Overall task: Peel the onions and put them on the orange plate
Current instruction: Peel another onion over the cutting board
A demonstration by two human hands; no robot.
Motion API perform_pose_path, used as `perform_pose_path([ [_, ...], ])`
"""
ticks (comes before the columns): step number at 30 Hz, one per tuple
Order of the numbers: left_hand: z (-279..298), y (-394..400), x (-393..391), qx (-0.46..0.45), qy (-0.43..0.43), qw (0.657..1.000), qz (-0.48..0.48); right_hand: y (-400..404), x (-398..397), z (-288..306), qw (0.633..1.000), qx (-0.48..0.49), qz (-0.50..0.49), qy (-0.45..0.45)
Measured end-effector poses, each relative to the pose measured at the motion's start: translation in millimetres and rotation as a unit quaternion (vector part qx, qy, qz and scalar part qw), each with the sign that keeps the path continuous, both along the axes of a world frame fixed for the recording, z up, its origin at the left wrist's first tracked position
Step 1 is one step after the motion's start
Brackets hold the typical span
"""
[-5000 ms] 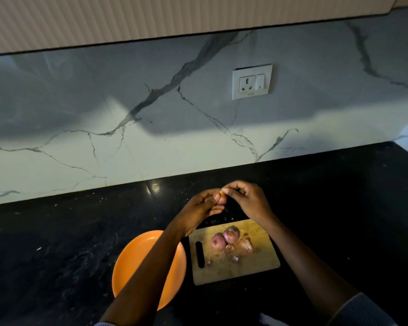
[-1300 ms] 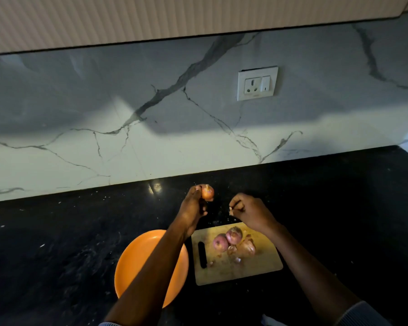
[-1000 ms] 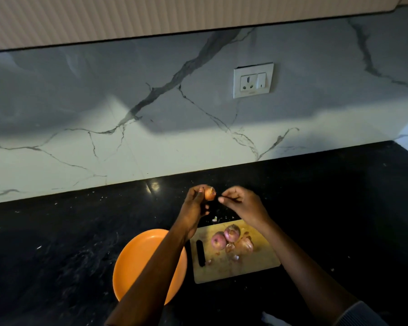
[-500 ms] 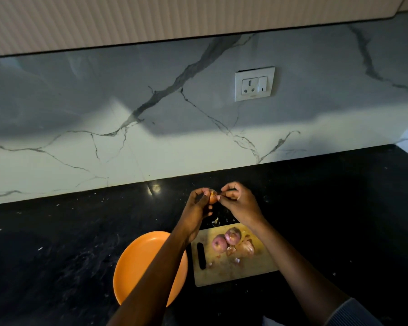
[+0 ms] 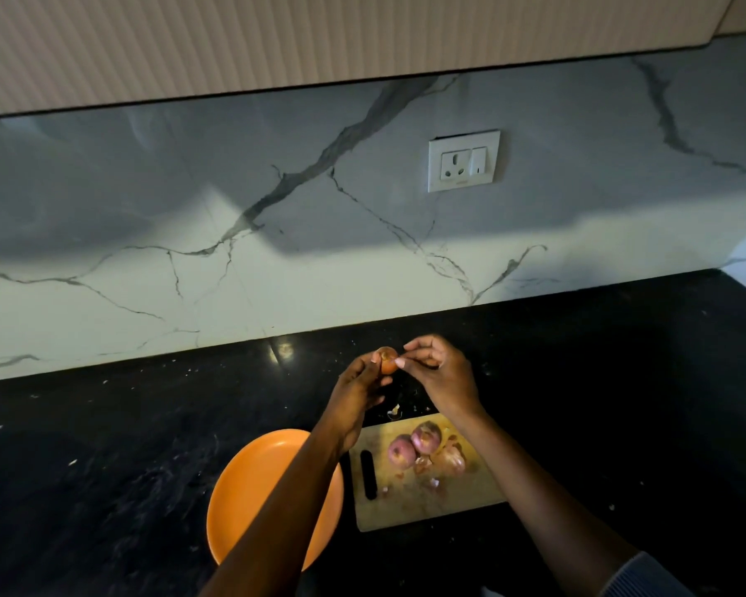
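My left hand [image 5: 356, 394] holds a small orange-brown onion [image 5: 387, 360] up above the black counter, behind the cutting board. My right hand [image 5: 442, 374] pinches the onion's skin at its right side with thumb and fingertip. Three reddish onions [image 5: 425, 450] lie together on the wooden cutting board [image 5: 427, 497], with scraps of skin around them. The orange plate [image 5: 250, 489] sits left of the board with nothing visible on it; my left forearm crosses over its right part.
Bits of onion skin [image 5: 395, 410] lie on the black counter [image 5: 104, 467] just behind the board. A marble backsplash with a wall socket [image 5: 464, 160] rises behind the counter. A dark slot handle [image 5: 368, 473] runs along the board's left end.
My hands were apart about a second ago; the right hand has come back to the onion in my left hand and now pinches its skin.
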State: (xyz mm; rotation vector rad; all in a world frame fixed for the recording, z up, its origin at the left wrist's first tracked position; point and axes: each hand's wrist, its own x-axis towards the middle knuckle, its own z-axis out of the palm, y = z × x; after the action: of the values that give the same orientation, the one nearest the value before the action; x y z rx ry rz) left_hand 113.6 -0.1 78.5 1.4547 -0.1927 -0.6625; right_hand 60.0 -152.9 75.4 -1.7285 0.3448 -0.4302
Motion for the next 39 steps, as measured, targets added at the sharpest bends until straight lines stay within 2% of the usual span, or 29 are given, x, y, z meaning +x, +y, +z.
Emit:
perform_pose_path([
  [6, 0.8, 3.8, 3.7, -0.025, 0.035, 0.999, 0.023, -14.4, -0.2, -5.4, 0.997, -0.055, -0.024, 0.042],
  [9, -1.2, 5.8, 5.5, -0.023, 0.037, 0.999, 0.029, -26.1, -4.6, -12.1, 0.98, -0.181, 0.005, 0.078],
  [11, -4.7, 5.5, 7.1, -0.017, 0.028, 0.999, 0.028, -28.5, -7.2, -13.6, 0.966, -0.25, 0.023, 0.069],
  [15, -5.4, 0.6, 7.5, -0.003, 0.003, 1.0, 0.016, -16.1, -4.1, 4.5, 0.977, -0.211, 0.033, 0.009],
  [19, -2.7, -6.2, 4.5, -0.015, 0.007, 1.0, 0.024, -4.1, -1.6, 12.4, 0.985, -0.135, 0.101, 0.04],
  [22, -2.4, -7.2, 2.4, -0.003, -0.004, 1.0, 0.006, -4.5, -2.3, 6.6, 0.987, -0.132, 0.083, 0.039],
  [24, -0.6, -5.2, 5.1, 0.012, -0.033, 0.999, 0.005, -9.3, -2.4, 5.0, 0.985, -0.152, 0.074, 0.031],
  [27, 4.5, 1.0, 18.1, 0.058, -0.128, 0.989, 0.036, -19.4, -4.3, 6.5, 0.975, -0.203, 0.073, 0.048],
  [29, 10.2, 5.1, 26.4, 0.107, -0.208, 0.972, 0.024, -24.9, -5.0, 8.1, 0.968, -0.23, 0.077, 0.062],
  [33, 21.5, 4.2, 28.2, 0.179, -0.312, 0.932, -0.045, -28.8, -1.6, 11.5, 0.965, -0.244, 0.082, 0.043],
  [39, 20.5, 3.0, 23.4, 0.191, -0.344, 0.919, -0.005, -27.6, -0.3, 11.6, 0.977, -0.194, 0.09, 0.023],
])
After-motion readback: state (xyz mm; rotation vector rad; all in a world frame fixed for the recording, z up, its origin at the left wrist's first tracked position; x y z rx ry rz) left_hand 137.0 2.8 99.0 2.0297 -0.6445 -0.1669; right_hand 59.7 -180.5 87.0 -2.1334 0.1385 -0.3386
